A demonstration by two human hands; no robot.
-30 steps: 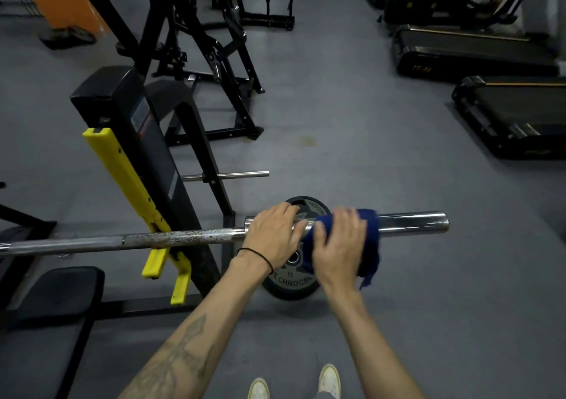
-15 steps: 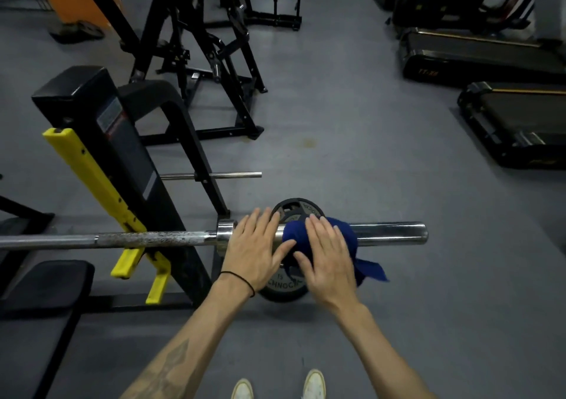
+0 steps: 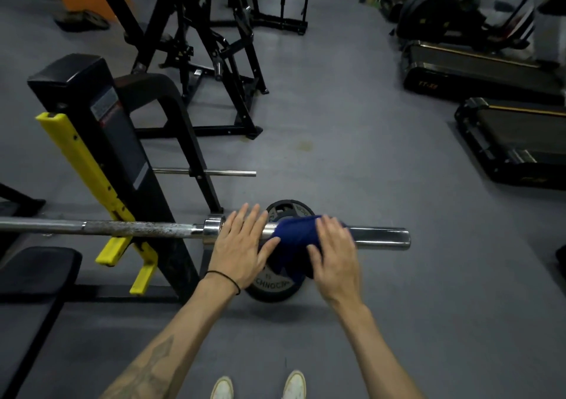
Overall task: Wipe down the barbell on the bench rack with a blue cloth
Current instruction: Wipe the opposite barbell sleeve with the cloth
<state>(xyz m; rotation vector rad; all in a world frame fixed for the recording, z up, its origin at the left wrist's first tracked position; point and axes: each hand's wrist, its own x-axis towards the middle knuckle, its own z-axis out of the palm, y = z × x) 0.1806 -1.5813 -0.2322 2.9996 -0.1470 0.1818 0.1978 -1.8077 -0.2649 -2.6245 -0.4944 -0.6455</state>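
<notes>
Resting on the bench rack (image 3: 92,141), the barbell (image 3: 137,228) is steadied by the flat, open-fingered left hand (image 3: 242,245) so the blue cloth (image 3: 294,239) can be pressed onto its right sleeve by the right hand (image 3: 335,251), fingers relaxed.

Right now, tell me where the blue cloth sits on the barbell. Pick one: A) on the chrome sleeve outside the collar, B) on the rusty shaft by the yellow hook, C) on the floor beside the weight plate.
A: the blue cloth is draped over the barbell's chrome sleeve, under the right hand, with the left hand flat beside it.
</notes>
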